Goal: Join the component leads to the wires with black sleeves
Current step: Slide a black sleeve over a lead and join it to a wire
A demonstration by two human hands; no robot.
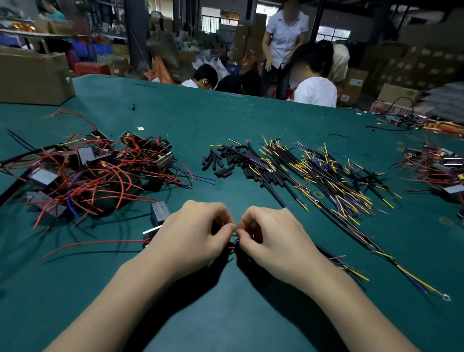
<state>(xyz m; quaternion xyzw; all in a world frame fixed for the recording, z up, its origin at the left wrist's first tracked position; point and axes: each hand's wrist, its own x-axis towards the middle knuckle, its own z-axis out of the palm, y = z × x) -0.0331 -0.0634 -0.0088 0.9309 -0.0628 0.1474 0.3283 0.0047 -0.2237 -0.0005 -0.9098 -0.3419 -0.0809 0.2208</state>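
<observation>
1. Component leads (95,244), thin and red, run across the green table (242,315) from the left and end under the left hand (190,236), at the near middle of the table.
2. Left hand fingers are curled, thumb and forefinger pinching the end of a red lead at the point where both hands meet.
3. Right hand (273,240) is curled the same way, its fingertips pinching a thin wire end right against the left hand's fingertips; the exact join is too small to make out.
4. A black-sleeved wire (401,268) trails from under the right hand toward the right, showing yellow and blue strands and ending in a small ring terminal (446,297).
5. A small grey boxy component (159,212) stands just beside the left hand's knuckles, on its far left side.
6. To the far left lies a tangled pile of components (96,162), dark blocks with red leads looping over each other.
7. Straight ahead lie short loose black sleeves (223,161), scattered side by side.
8. Just right of them spreads a heap of sleeved wires (322,174) with yellow, blue and purple ends.
9. Another heap of red-leaded parts (447,173) sits at the far right edge.
10. A cardboard box (25,76) rests on the far left corner.
11. Beyond the table several people (286,41) stand or crouch among stacked cartons.
</observation>
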